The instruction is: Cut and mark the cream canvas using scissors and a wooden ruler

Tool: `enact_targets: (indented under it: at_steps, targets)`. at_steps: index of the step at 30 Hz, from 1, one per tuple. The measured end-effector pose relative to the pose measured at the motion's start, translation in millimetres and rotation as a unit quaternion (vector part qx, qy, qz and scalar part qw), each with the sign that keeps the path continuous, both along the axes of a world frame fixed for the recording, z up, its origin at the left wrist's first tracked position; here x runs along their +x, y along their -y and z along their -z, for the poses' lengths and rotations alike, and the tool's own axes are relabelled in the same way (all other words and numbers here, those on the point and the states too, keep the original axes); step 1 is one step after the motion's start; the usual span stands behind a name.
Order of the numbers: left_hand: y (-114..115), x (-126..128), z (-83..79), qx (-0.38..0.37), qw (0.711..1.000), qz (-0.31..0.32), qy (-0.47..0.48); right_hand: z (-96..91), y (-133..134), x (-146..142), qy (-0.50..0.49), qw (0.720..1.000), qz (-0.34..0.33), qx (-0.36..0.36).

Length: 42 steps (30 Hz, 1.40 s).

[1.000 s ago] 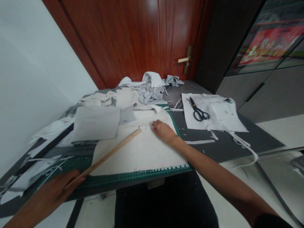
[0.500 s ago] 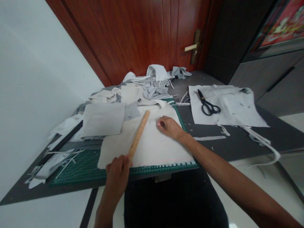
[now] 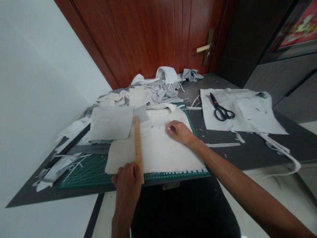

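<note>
wooden ruler (image 3: 137, 145) lies lengthwise on cream cloth (image 3: 158, 150), its near end poking just past the cloth's edge beside the left hand (image 3: 127, 195). that hand's fingers (image 3: 128, 170) are pressed together and curled, with the ruler held against them near its lower end. the far end of the ruler sits just short of a small gray scrap (image 3: 141, 113). the right hand (image 3: 179, 132) rests on the cloth to the right of the ruler, well apart from it, its fingers (image 3: 172, 129) loosely curled and touching the fabric, pinching nothing. under the cloth is a green cutting mat (image 3: 84, 172), on a dark tabletop (image 3: 223, 157). thin white strips (image 3: 279, 148) trail near the tabletop's right edge. left of the ruler lies a pale sheet of fabric (image 3: 111, 123). to the right, black scissors (image 3: 221, 110) sit on a white cloth piece (image 3: 255, 112). farther back, crumpled gray and white fabric (image 3: 164, 86) is heaped against a red-brown door (image 3: 148, 33) with a brass handle (image 3: 205, 48).
</note>
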State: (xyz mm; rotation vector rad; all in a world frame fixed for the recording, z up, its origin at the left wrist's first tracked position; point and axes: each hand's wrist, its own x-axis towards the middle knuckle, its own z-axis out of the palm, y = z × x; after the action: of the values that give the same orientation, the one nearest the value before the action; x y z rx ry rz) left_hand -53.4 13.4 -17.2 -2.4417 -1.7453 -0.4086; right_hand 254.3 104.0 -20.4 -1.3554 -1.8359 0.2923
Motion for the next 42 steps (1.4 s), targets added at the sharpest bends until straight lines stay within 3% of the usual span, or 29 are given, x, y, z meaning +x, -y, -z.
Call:
enact_targets:
  at_steps: [3, 14, 25, 35, 42]
  targets:
    - [-5, 4, -8.9, 0.008, 1.000, -0.018, 0.008, -0.7, 1, 1, 0.003, 1.000, -0.001, 0.000]
    - [-27, -12, -18.3, -0.020, 0.991, 0.135, 0.007, 3.8, -2, 1, -0.009, 1.000, 0.004, -0.002]
    - [-18, 4, -13.5, -0.005, 0.998, 0.058, -0.031, 3.4, -1, 2, -0.019, 1.000, 0.006, -0.001]
    - [-10, 2, -9.9, -0.006, 0.999, 0.032, -0.043, 2.5, 0, 2, -0.033, 0.999, 0.001, 0.002]
    - [-13, 3, -18.6, -0.020, 0.998, 0.043, -0.040, 3.3, -1, 3, -0.037, 0.999, 0.004, 0.005]
